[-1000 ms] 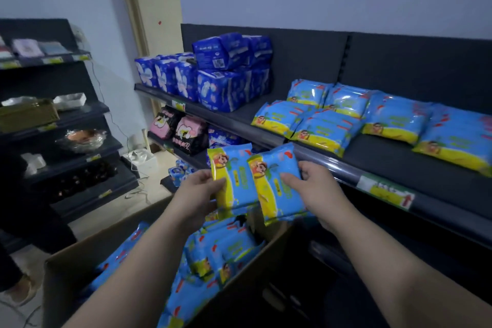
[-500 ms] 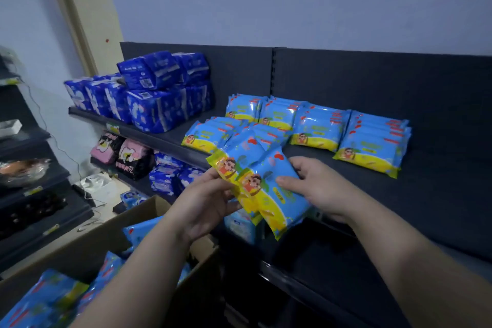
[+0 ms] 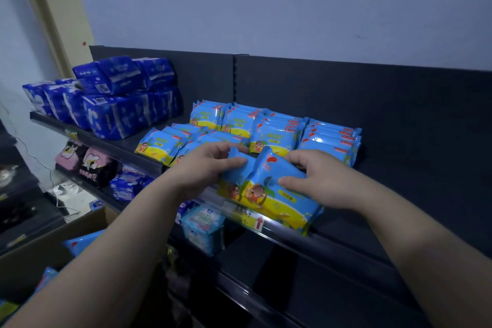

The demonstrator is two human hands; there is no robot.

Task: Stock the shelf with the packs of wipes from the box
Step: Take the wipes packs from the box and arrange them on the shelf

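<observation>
Down at the far left, the box (image 3: 53, 247) sat low beside the shelving with more wipes (image 3: 82, 241) in it. Moving right, the left hand (image 3: 205, 170) had its fingers curled over the top of the left pack (image 3: 235, 172); I could not see the thumb. That pack overlapped the right pack (image 3: 277, 189), which the right hand (image 3: 316, 181) pinched, thumb on its face and fingers over its far edge. Both packs rested at the front of the shelf (image 3: 399, 194), their yellow ends hanging out past the rail (image 3: 250, 217). That was my worry: released there, the slick wrappers might slide off the lip and drop to the level below. A careless push inward could also knock the front stack (image 3: 157, 145), just beside the left hand, out of line. Farther right the shelf looked bare, so I judged there was room to seat both packs properly.
</observation>
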